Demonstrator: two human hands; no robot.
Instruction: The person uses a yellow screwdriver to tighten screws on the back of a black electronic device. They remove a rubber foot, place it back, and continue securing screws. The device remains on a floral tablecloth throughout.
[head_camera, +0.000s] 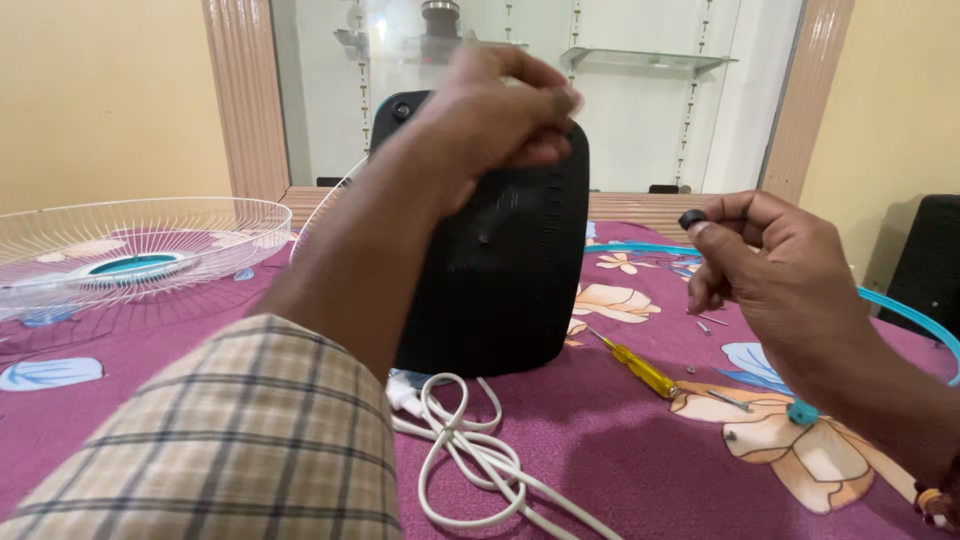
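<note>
Left of the black fan housing (500, 280) a white wire guard (130, 250) leaves bare cloth. The left hand (495, 110) pinches closed at the housing's top edge. Right of it, the right hand (770, 270) grips a small black knob (692, 218) above the yellow screwdriver (640, 368).

Single head-worn view, close, angled down over the table (620, 450) (forward, toward shelves (650, 62)).

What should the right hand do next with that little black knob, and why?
Probably carry the black knob across to the top of the black housing. The right hand pinches the knob away from the housing, while the left hand already grips the housing's top edge, steadying it upright. The yellow screwdriver lies unused on the table. Where exactly the knob fits cannot be seen.
</note>
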